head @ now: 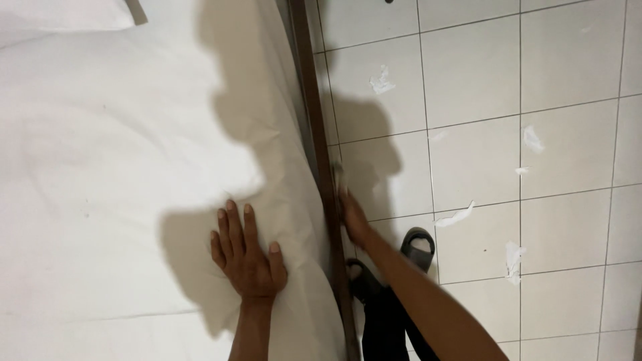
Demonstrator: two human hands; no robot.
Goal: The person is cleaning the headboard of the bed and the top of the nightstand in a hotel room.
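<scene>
Head view, looking straight down: the left two thirds of the frame are filled by a bed covered in a white sheet (100, 167), smooth apart from a few soft creases, with the corner of a white pillow (60, 17) at the upper left. A dark shadow of the person falls across the sheet in the middle of the frame. At lower centre the left hand (246, 257) lies flat on the sheet, palm down, fingers (231, 224) stretched out and slightly apart, thumb spread to the right, clamped on nothing. Just right of it the sheet drops over the mattress edge to a dark brown bed frame (314, 113), which runs from the top of the frame down to the bottom centre. The right hand (351, 217) reaches down beside that rail, at the sheet's hanging edge; it is blurred, so I cannot tell whether its fingers are together or apart, or whether they grip the cloth. Below the right forearm show two dark slippers (418, 247) on the person's feet. The right third is a floor of pale tiles (568, 67), with several scraps of torn white paper (455, 215) scattered across it.
</scene>
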